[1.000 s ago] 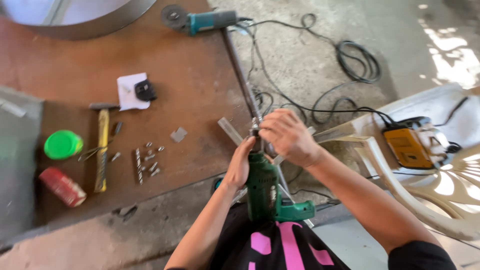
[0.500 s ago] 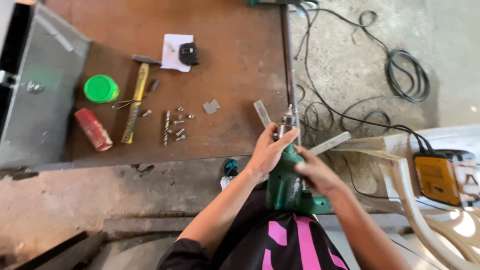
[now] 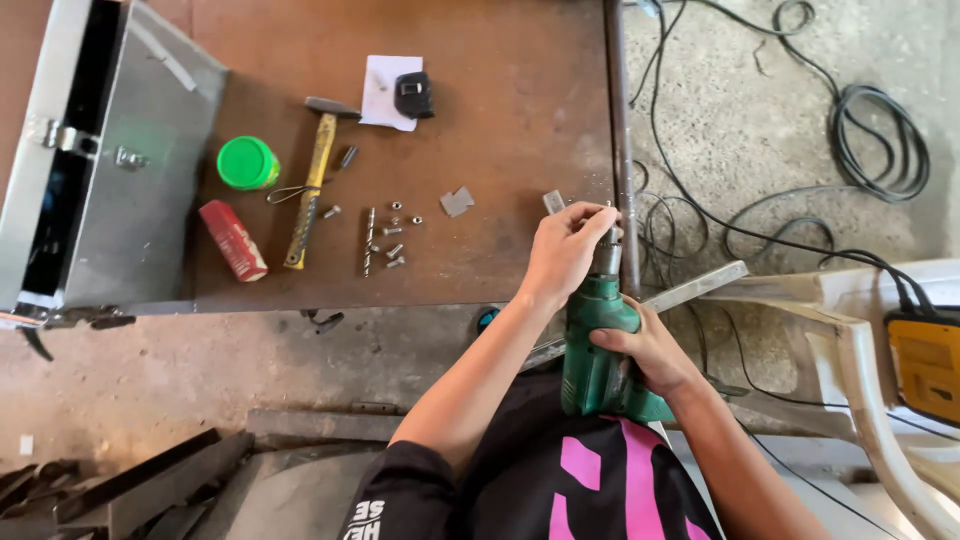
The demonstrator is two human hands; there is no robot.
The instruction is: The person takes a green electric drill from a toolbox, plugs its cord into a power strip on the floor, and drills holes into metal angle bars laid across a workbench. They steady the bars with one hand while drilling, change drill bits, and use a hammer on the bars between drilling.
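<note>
A green electric drill [image 3: 596, 345] points away from me at the right edge of a brown workbench [image 3: 500, 130]. My right hand [image 3: 648, 350] grips the drill's body and handle. My left hand [image 3: 566, 250] is wrapped around the chuck at the drill's front end, beside a small grey metal strip [image 3: 553, 201]. A long metal bar [image 3: 620, 140] runs along the bench's right edge, just past the drill's nose. A flat metal strip [image 3: 695, 286] sticks out to the right under the drill.
On the bench lie a yellow-handled hammer [image 3: 310, 185], a green lid [image 3: 247, 162], a red box [image 3: 232, 239], several screws and a drill bit [image 3: 385, 235], a metal plate [image 3: 457, 201] and a metal box [image 3: 110, 160]. Black cables [image 3: 860, 150], a white plastic chair [image 3: 870, 370] and a yellow device [image 3: 925, 365] are at right.
The view has swung left, so the metal box came into sight. My right hand moved from the chuck back to the drill's body; my left hand now holds the chuck.
</note>
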